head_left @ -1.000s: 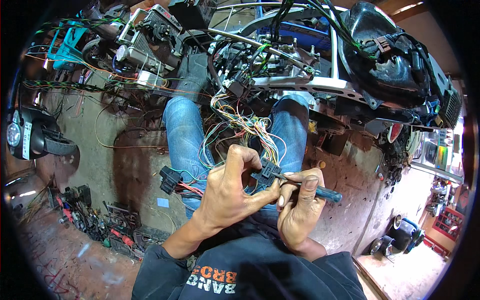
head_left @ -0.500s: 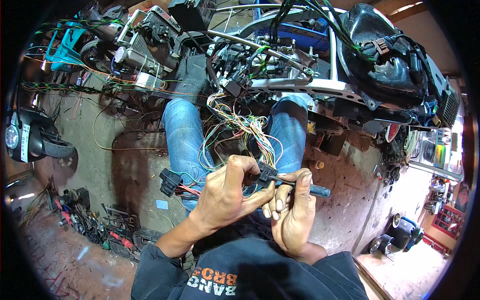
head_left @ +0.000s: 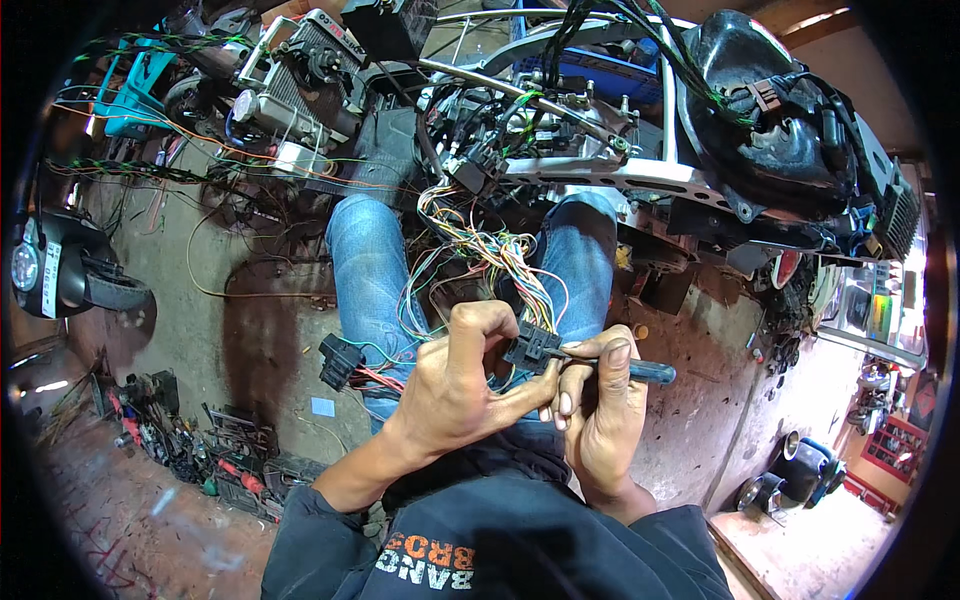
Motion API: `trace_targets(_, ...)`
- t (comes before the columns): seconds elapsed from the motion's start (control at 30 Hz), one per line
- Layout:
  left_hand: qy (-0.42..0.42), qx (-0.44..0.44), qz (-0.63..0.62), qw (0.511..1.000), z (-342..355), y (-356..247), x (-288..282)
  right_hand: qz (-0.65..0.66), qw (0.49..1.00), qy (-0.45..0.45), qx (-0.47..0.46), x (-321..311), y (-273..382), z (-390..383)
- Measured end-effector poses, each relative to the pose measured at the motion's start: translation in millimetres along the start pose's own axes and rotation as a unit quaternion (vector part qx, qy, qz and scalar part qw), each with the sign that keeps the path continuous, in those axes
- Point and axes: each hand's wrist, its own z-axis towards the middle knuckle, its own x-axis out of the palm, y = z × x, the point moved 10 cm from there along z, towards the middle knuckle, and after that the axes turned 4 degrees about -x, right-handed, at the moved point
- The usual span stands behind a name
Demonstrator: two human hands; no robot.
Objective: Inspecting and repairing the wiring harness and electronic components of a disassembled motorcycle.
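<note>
Between the fingers of my left hand point(head_left: 455, 385) is a black multi-pin wiring connector point(head_left: 533, 347), held above my lap. A bundle of coloured wires point(head_left: 500, 258) runs from it up toward the motorcycle frame. My right hand point(head_left: 605, 405) grips a slim screwdriver-like tool with a dark blue handle point(head_left: 650, 372). The tool's thin metal shaft points left at the connector's right side; its very tip is too small to make out. Over my left thigh hangs a second black connector point(head_left: 341, 362), with red and green wires leading from it behind my left hand.
Ahead stands a stripped motorcycle with a silver frame point(head_left: 620, 178) and a black rear fender point(head_left: 745, 110). A radiator point(head_left: 310, 75) sits at the far left, near loose wires. Tools and parts point(head_left: 235, 465) lie along the floor at lower left. A scooter point(head_left: 70, 270) stands at left.
My right hand and the tool have shifted slightly right, and the right fingers have moved a little. The left hand keeps its hold on the connector, which has barely moved.
</note>
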Motion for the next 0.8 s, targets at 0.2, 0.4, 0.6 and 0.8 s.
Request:
trace_targets(0.2, -0.006, 0.102, 0.076, 0.992, 4, -24, 1, -0.006, 1.0, -0.01, 0.01, -2, 2, 3)
trace_targets(0.4, -0.126, 0.09, 0.023, 0.988, -19, 4, -1, -0.064, 0.998, 0.011, -0.027, 5, 10, 7)
trace_targets(0.6, -0.187, 0.142, 0.076, 0.969, -24, -4, -9, -0.092, 0.993, 0.029, -0.072, 19, 20, 10)
trace_targets(0.8, -0.215, 0.083, -0.046, 0.972, -29, 18, -8, -0.102, 0.99, 0.04, -0.086, 24, 20, 11)
